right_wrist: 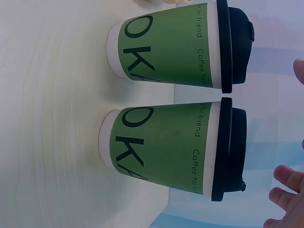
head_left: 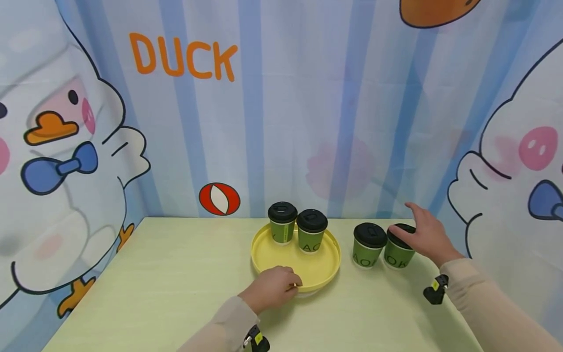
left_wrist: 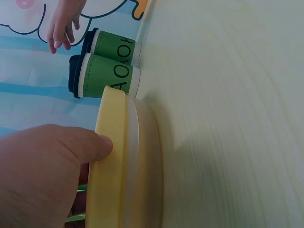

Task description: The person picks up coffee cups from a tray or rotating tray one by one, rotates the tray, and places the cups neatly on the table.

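Note:
My left hand (head_left: 272, 288) grips the near rim of a round yellow tray (head_left: 303, 269). In the left wrist view, its thumb lies on the outside of the tray wall (left_wrist: 108, 180), with the other fingers partly hidden behind it. Two green paper coffee cups with black lids stand upright at the tray's far side, a left cup (head_left: 283, 231) and a right cup (head_left: 311, 239). To the right of the tray, two matching cups stand on the table, one nearer the tray (head_left: 367, 250) and one farther right (right_wrist: 161, 147). My right hand (head_left: 428, 237) hovers by the farther cup's lid, fingers spread, holding nothing.
The pale wood-look table (head_left: 184, 278) meets a striped curtain (head_left: 294, 107) along its back edge. Cartoon ducks are printed on the cloth at both sides. A small camera (head_left: 435, 291) is strapped at the right wrist.

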A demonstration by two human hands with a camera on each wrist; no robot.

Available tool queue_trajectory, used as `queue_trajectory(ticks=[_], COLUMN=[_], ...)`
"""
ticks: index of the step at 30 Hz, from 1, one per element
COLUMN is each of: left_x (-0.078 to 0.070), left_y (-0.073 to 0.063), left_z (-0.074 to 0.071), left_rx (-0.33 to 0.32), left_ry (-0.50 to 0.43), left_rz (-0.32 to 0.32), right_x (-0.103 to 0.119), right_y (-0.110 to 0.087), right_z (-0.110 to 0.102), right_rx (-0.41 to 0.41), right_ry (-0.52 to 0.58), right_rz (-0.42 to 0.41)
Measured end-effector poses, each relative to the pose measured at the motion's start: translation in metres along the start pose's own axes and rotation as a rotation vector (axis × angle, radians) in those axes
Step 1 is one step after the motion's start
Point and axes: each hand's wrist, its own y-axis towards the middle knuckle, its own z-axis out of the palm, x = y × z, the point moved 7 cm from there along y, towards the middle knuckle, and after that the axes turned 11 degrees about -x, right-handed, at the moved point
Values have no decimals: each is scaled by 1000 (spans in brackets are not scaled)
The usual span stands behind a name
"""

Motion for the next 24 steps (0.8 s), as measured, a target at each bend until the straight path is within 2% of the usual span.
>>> queue_trajectory(ticks=[7,13,20,24], left_x=[-2,-15,-26,-30], left_y=[4,19,36,40], left_z=[-1,1,16,26], left_rx=[11,-49,-60,-68], left_ry=[20,46,15,12], left_rz=[-59,-84,-137,-144], right_x=[-2,-4,-5,-5], right_y=[-2,-2,-3,-4], right_z=[0,2,4,3], right_rx=[3,8,1,2], right_ry=[1,3,-5,-6], right_rz=[10,19,16,15])
